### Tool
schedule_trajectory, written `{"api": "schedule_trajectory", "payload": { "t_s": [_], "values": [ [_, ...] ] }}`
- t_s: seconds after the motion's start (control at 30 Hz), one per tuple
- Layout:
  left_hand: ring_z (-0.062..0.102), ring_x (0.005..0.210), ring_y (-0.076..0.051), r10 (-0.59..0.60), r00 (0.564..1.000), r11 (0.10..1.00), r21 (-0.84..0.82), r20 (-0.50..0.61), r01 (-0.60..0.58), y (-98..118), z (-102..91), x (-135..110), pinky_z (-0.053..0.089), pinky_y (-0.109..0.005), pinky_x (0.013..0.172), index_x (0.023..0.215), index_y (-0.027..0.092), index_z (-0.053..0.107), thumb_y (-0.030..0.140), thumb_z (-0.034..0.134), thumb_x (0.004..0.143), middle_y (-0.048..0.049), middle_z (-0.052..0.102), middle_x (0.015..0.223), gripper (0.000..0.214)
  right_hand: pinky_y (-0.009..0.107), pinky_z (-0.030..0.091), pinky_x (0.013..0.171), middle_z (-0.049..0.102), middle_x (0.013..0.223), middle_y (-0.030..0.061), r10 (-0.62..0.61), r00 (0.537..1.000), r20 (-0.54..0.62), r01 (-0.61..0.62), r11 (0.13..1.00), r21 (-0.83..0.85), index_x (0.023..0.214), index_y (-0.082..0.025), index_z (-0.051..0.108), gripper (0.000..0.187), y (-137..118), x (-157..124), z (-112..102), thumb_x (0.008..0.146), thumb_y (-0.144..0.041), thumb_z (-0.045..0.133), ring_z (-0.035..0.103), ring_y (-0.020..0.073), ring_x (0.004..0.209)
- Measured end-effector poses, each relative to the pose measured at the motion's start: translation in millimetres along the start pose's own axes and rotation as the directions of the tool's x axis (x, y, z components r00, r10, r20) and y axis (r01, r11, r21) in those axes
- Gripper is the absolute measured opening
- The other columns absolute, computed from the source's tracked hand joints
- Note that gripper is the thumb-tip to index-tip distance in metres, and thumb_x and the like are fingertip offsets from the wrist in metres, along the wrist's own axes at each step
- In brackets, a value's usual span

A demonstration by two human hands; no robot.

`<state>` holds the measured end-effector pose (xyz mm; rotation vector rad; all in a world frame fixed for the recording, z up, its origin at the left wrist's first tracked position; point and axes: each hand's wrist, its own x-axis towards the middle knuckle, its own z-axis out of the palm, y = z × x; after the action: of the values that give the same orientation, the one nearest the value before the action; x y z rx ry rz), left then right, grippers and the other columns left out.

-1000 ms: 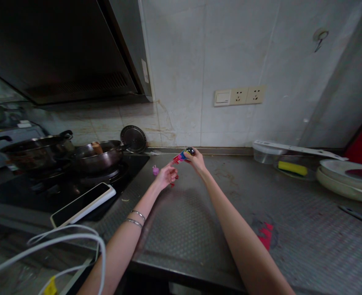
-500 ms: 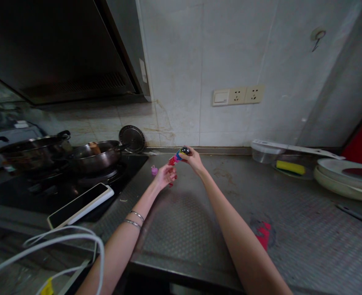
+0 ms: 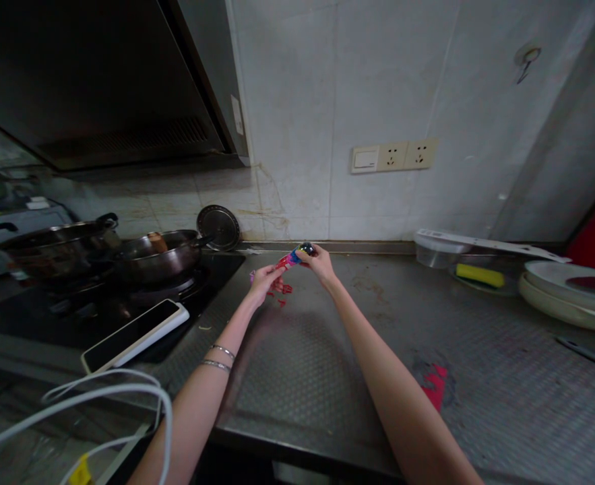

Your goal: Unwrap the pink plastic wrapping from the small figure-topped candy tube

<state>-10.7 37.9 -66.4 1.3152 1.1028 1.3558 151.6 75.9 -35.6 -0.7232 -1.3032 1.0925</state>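
My right hand (image 3: 319, 263) pinches a small colourful object (image 3: 297, 254) with a dark round end and a red and blue wrapper, held above the back of the steel counter (image 3: 327, 364). My left hand (image 3: 263, 281) has its fingertips at the wrapper's red left end, so both hands are on it. Small red scraps (image 3: 283, 290) lie on the counter just below the hands. A small pink thing is mostly hidden behind the left hand.
A phone (image 3: 134, 334) lies on the black stove's (image 3: 54, 306) front corner, with two pans (image 3: 158, 254) and a round lid (image 3: 219, 228) behind. White cables (image 3: 75, 404) hang at lower left. Plates (image 3: 567, 293), a clear container (image 3: 436, 250) and a yellow sponge (image 3: 480, 275) sit at right. A red patch (image 3: 436, 385) marks the counter.
My left hand has risen from beside the pink thing to the wrapper's red end. The right hand has kept the object almost still.
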Motion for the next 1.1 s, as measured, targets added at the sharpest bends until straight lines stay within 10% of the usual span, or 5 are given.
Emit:
{"api": "schedule_trajectory", "payload": {
  "t_s": [0.23,0.53,0.87,1.1],
  "values": [
    [0.057,0.049,-0.011,-0.126,0.992,0.976,-0.181,-0.006,0.123,-15,-15.0,6,0.043,-0.018,0.040,0.073,0.015,0.052,0.036,0.067,0.063,0.0039,0.048,0.050,0.028,0.030,0.049,0.070,0.064,0.087,0.0041,-0.127,0.991,-0.045,0.116,0.972,-0.204,0.095,-0.016,0.058,0.047,2,5,-4,0.056,-0.040,0.066,0.058,0.0159,0.078],
    [0.045,0.034,-0.007,-0.237,0.967,0.953,0.170,-0.096,0.251,-23,-18.6,5,0.025,-0.016,0.031,0.066,0.011,0.057,0.039,0.052,0.074,0.0008,0.049,0.046,0.029,0.034,0.045,0.078,0.063,0.095,0.0056,-0.158,0.987,-0.017,0.144,0.937,-0.319,0.112,-0.015,0.052,0.066,2,5,-2,0.053,-0.039,0.069,0.057,0.0176,0.082],
    [0.039,0.037,-0.004,-0.242,0.963,0.819,-0.507,0.118,0.268,-2,-9.0,2,0.025,-0.014,0.033,0.077,0.015,0.053,0.013,0.054,0.063,0.0042,0.048,0.052,0.014,0.031,0.048,0.075,0.062,0.095,0.0042,-0.079,0.997,0.003,0.079,0.991,-0.106,0.109,-0.017,0.052,0.058,8,7,2,0.057,-0.038,0.067,0.058,0.0163,0.085],
    [0.039,0.040,-0.005,-0.257,0.917,0.702,-0.593,0.306,0.395,1,1.5,-8,0.028,-0.014,0.033,0.078,0.013,0.053,0.012,0.049,0.065,-0.0011,0.052,0.060,0.014,0.033,0.047,0.079,0.062,0.096,0.0040,-0.102,0.994,0.030,0.105,0.984,-0.145,0.110,-0.017,0.053,0.061,5,1,3,0.054,-0.035,0.070,0.057,0.0171,0.087]
  ]
}}
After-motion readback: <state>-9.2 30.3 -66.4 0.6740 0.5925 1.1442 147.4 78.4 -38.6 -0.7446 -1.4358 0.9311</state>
